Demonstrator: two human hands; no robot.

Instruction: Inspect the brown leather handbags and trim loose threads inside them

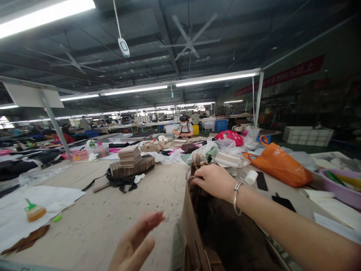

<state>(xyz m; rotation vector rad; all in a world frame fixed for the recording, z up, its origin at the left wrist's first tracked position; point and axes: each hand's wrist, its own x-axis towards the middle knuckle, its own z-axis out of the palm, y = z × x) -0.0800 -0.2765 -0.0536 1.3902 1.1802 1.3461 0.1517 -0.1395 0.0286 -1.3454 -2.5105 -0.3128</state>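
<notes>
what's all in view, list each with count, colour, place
bag: one, brown, front right
table: one, beige, front
stacked pieces: many, tan, left
green-topped bottle: one, amber, left
sheet: one, white, under bottle
scrap: one, brown, lower left
tote: one, orange, right
roll: one, white, beside tote
flat slabs: two, black, right
basin: one, purple, right edge
clutter: uncounted, mixed, table's back
large fans: two, grey, overhead
lights: several, white, overhead
people: several, mixed clothing, background
bracelet: one, silver, right wrist
left hand: one, bare, above table
right hand: one, bare, on bag's rim
</notes>
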